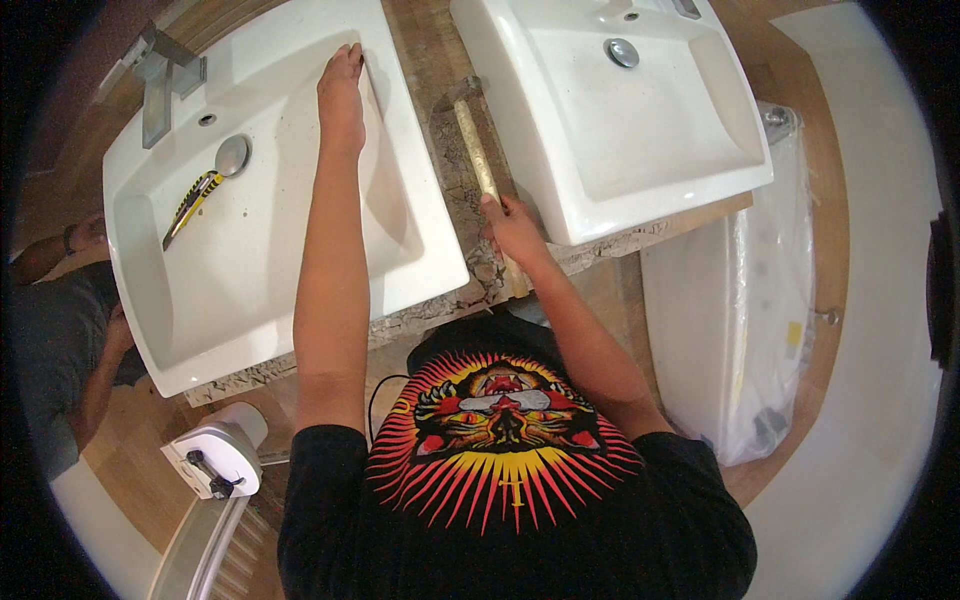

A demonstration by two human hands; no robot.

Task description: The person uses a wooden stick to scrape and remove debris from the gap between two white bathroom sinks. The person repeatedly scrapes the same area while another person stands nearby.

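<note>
- The left hand [342,92] lies flat and open on the rim of the left sink [260,290].
- The right hand [512,228] is closed around a hammer [474,150].
- The hammer lies on the tabletop [430,60], between the two sinks.
- A yellow knife [192,205] lies inside the left sink.

A bulky white fixture [725,330] stood at the right, below the counter's edge, wrapped in clear plastic packaging, with a small yellow label [794,333] on its side.

White sinks [300,250], yellow-black knife [192,205], speckled brown countertop [440,60].
</note>
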